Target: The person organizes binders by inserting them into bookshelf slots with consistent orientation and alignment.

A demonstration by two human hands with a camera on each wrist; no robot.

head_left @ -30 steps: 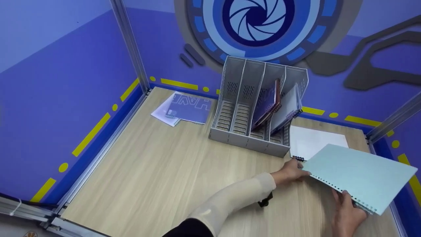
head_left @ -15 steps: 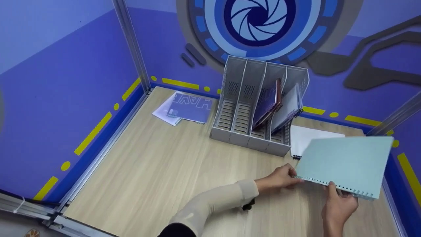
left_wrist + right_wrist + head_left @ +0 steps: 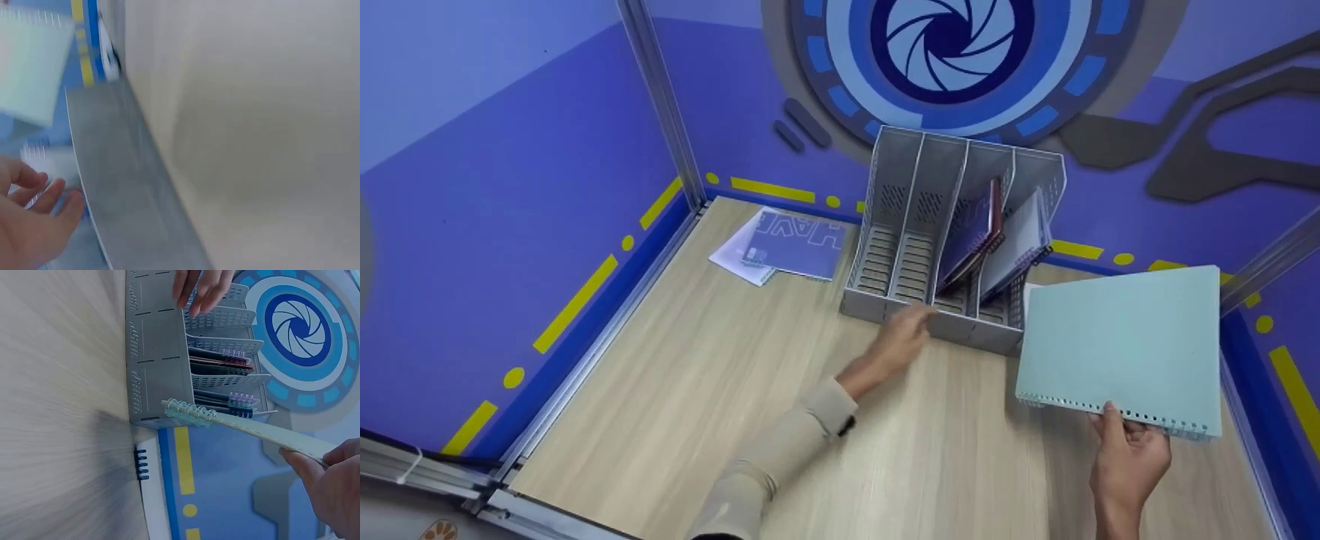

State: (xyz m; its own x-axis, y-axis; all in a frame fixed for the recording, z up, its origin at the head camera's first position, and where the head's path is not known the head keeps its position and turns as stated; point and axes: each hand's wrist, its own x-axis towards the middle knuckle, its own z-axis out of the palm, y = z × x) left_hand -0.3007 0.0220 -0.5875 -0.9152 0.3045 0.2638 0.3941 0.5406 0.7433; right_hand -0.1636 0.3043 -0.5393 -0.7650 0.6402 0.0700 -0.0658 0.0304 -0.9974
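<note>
My right hand [image 3: 1129, 457] pinches a pale green spiral notebook [image 3: 1121, 345] by its ring-bound lower edge, thumb on the cover. In the right wrist view the notebook [image 3: 270, 433] appears nearly edge-on, its clear rings beside the rack's end. My left hand [image 3: 898, 341] is at the front lip of the grey file rack [image 3: 930, 324], apart from the notebook. The left wrist view shows that hand [image 3: 42, 214] with loosely bent fingers and nothing between them; whether it touches the rack I cannot tell. A purple and a red notebook [image 3: 969, 232] lean in the third compartment from the left.
More spiral notebooks [image 3: 1016, 244] lean in the rack's rightmost compartment. A purple notebook [image 3: 795, 246] overlaps a white one [image 3: 731, 259] at the back left of the table [image 3: 675, 390]. A white notebook with black rings [image 3: 152, 489] lies right of the rack, mostly hidden.
My left hand has let go of the green notebook and moved left to the rack's front. My right hand has tilted the notebook more upright and brought it left, now covering most of the white notebook.
</note>
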